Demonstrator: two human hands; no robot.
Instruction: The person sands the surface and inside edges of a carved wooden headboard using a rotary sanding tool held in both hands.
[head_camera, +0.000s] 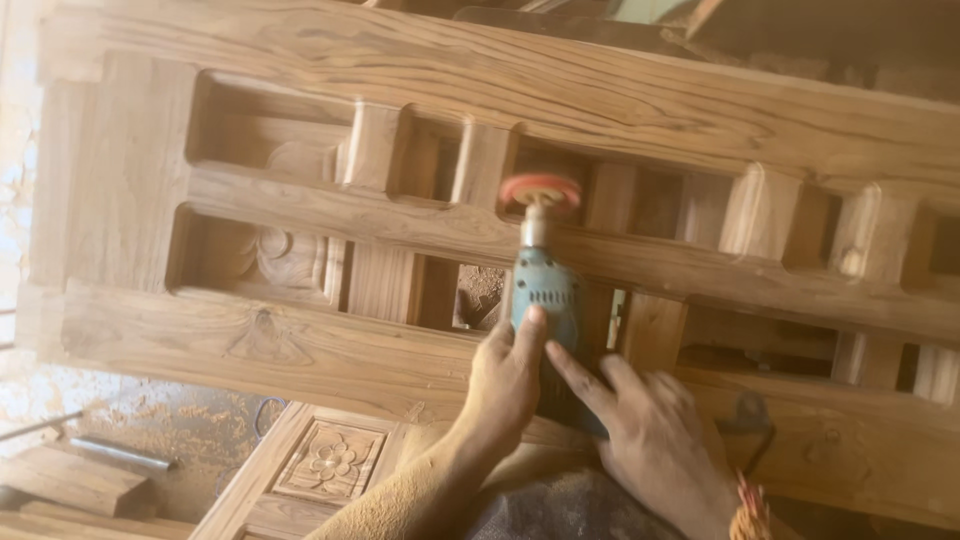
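Sawdust covers the floor (190, 430) at the lower left of the frame, where a wooden block (70, 480) and a metal rod (118, 453) lie. Across most of the frame stretches a large wooden door frame (500, 80) with rectangular openings and carved panels, tilted slightly down toward the right. Below it, at lower centre, sits a carved flower panel (332, 460). A blue power drill (547, 300) stands at centre, its red sanding disc (541, 190) pressed against a crossbar of the frame. The left hand (507, 380) wraps around the drill's body from the left, fingers closed on it. The right hand (650, 435) holds the drill's lower part from the right, forefinger stretched along it. A beaded bracelet (748, 505) circles the right wrist.
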